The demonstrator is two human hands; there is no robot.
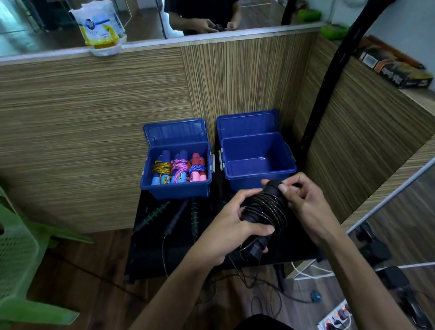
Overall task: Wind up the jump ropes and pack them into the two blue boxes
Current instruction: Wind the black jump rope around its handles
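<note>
Gripping the pair of black jump-rope handles wound with thin black cord (263,213), the left hand (230,229) curls round the lower half — likely to keep the bundle steady as a spool. The right hand (302,198) pinches the cord at the upper end, fingertips bent in, apparently laying or tucking a turn. Both forearms reach forward over the small black table (145,254). Loose cord trails below the bundle. Just beyond, the right open blue plastic box (259,160) holds nothing; the left open blue plastic box (178,189) has three colourful wound ropes (178,168). Unwound dark ropes (178,214) lie on the table — work remains.
</note>
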